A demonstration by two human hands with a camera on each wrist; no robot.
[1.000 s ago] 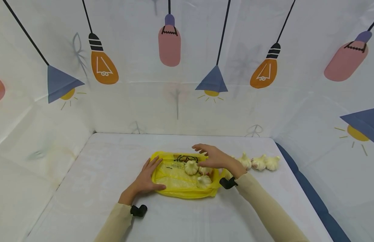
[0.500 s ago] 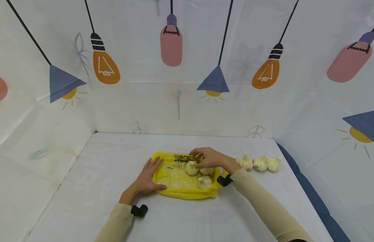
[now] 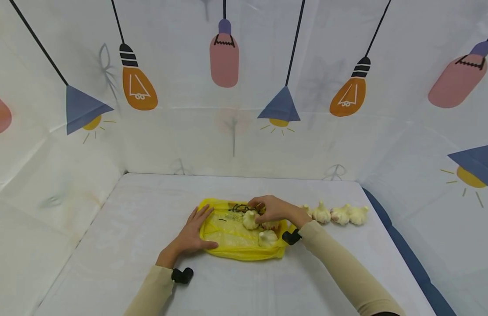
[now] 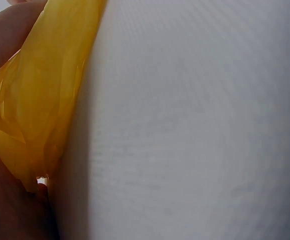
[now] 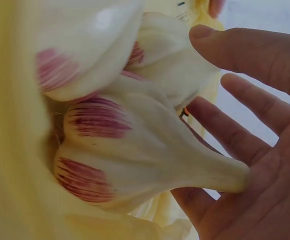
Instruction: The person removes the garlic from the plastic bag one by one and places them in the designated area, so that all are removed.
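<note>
A yellow plastic bag [image 3: 228, 235] lies spread on the white table, with several garlic bulbs in its right part. My left hand [image 3: 192, 232] rests on the bag's left edge, fingers and thumb spread. In the left wrist view the yellow plastic [image 4: 50, 90] shows between fingers and thumb. My right hand [image 3: 273, 210] reaches over the bag and holds the leftmost garlic bulb [image 3: 250, 220] between thumb and fingers. Nearer the wrist, another garlic bulb [image 5: 115, 150] with purple streaks points its stem at the palm. A front bulb [image 3: 268, 238] lies below the hand.
To the right of the bag, more garlic bulbs [image 3: 321, 213] stand in a row on the white table [image 3: 228, 289]. The right forearm partly hides the row's left end. A white curtain [image 3: 180, 136] printed with lamps closes off the back and sides.
My right hand has come down and slightly left, its thumb and fingers closing around the leftmost garlic bulb. The left hand and the bag stay put.
</note>
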